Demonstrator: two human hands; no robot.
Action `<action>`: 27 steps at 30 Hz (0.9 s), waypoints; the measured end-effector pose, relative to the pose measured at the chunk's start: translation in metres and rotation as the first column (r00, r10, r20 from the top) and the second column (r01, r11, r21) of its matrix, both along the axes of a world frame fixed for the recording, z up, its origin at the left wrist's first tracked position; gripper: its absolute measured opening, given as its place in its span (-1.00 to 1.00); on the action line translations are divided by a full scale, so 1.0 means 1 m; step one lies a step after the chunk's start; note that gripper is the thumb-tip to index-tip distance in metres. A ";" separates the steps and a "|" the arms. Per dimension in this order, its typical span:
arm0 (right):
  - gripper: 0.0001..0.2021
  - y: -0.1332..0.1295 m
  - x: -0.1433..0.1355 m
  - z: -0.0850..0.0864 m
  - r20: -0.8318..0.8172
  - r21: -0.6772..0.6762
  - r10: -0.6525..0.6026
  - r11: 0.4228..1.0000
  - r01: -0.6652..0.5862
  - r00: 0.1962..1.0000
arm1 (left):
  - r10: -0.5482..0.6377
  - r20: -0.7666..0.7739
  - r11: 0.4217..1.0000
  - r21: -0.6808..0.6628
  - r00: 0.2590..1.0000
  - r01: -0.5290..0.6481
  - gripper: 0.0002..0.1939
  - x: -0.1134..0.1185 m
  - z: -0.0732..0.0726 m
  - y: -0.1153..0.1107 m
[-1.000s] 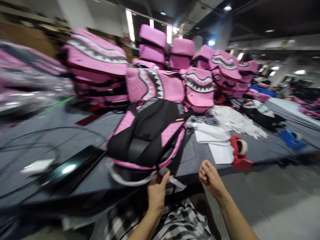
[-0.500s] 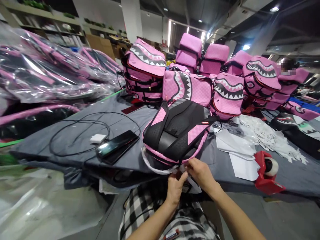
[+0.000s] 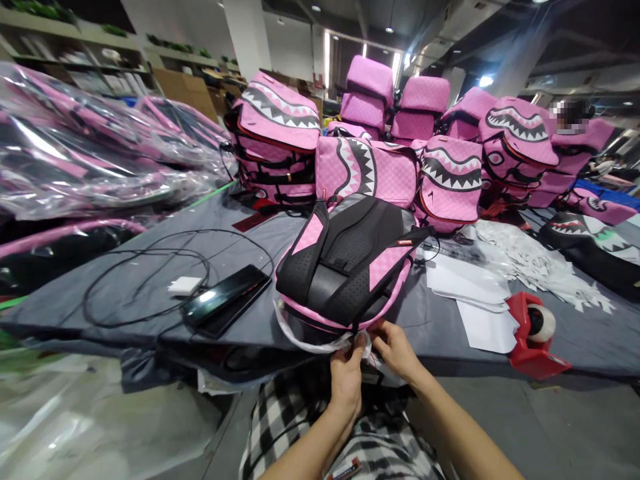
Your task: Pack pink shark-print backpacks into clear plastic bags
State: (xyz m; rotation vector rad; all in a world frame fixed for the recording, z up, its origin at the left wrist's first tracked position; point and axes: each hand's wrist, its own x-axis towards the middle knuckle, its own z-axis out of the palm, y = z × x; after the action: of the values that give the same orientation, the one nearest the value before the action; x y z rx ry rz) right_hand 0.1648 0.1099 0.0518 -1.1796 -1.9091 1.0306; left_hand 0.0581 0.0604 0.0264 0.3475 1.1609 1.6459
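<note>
A pink and black backpack (image 3: 345,260) lies with its padded back and shoulder straps facing up at the table's front edge. Along its near rim curls a thin white strip (image 3: 305,341), soft-looking. My left hand (image 3: 347,377) is closed in a pinch on this strip, just below the backpack's near edge. Close by on the right, my right hand (image 3: 395,347) has its fingers bent together at the backpack's lower corner, by the strip's end. What those fingertips grip is hidden.
Several pink shark-mouth backpacks (image 3: 367,170) are stacked behind. On the left lie a black phone (image 3: 227,297), a white charger (image 3: 185,287) and a looped cable. Right are white papers (image 3: 485,323), a red tape dispenser (image 3: 533,340) and plastic-wrapped bags (image 3: 100,160) far left.
My left hand has shifted slightly down and its thumb now presses on the white strip. My right hand stays near the backpack's corner. The whole view has shifted a little.
</note>
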 end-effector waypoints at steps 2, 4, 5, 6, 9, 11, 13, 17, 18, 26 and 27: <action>-0.83 -0.002 -0.003 -0.004 -0.006 0.019 -0.063 0.998 0.063 0.998 | 0.026 -0.001 1.000 -0.007 1.000 -0.026 -0.44 0.001 -0.002 0.001; -0.85 -0.005 -0.005 -0.004 -0.009 0.062 -0.139 0.988 0.139 0.990 | 0.036 0.027 0.999 0.004 0.999 -0.037 -0.45 0.002 -0.005 0.002; -0.85 -0.007 -0.006 -0.004 -0.015 0.079 -0.167 0.983 0.168 0.986 | 0.038 0.049 0.999 0.013 0.998 -0.039 -0.45 0.002 -0.006 0.002; -0.87 -0.008 -0.007 -0.003 -0.022 0.091 -0.182 0.979 0.183 0.983 | 0.039 0.069 0.999 0.020 0.997 -0.041 -0.45 0.002 -0.006 0.003; -0.86 -0.010 -0.009 -0.001 -0.043 0.055 -0.117 0.991 0.119 0.992 | 0.030 0.097 0.999 0.018 0.995 -0.032 -0.41 -0.001 -0.004 0.003; -0.74 -0.009 -0.008 -0.001 -0.058 -0.073 -0.037 0.997 0.033 0.998 | 0.014 0.085 1.000 0.017 0.996 -0.015 -0.39 -0.002 -0.002 0.003; -0.58 -0.007 -0.005 -0.002 -0.089 -0.245 0.021 0.969 -0.042 0.996 | 0.000 0.054 1.000 0.025 0.999 -0.001 -0.40 -0.003 -0.002 0.002; -0.36 0.000 -0.005 0.000 -0.113 -0.444 0.062 0.890 -0.106 0.992 | 0.007 -0.023 0.999 0.040 1.000 -0.006 -0.41 -0.002 -0.007 0.006; -0.35 0.002 -0.006 0.002 -0.116 -0.474 0.064 0.874 -0.112 0.991 | 0.011 -0.031 0.999 0.038 0.999 -0.010 -0.41 -0.001 -0.008 0.007; -0.50 0.001 0.009 0.013 -0.291 -0.605 0.073 0.758 -0.243 0.954 | -0.250 -0.132 0.968 0.003 0.959 0.252 -0.37 -0.022 -0.020 -0.032; -0.51 -0.004 0.021 0.008 -0.299 -0.607 0.078 0.753 -0.253 0.951 | -0.341 -0.204 0.938 -0.011 0.918 0.346 -0.38 -0.037 -0.025 -0.046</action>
State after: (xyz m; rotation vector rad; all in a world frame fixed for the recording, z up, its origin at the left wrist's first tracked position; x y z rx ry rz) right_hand 0.1858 0.1059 0.0597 -1.1511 -1.5027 1.9474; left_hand 0.0206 0.0143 0.0016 0.7092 1.1534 1.3376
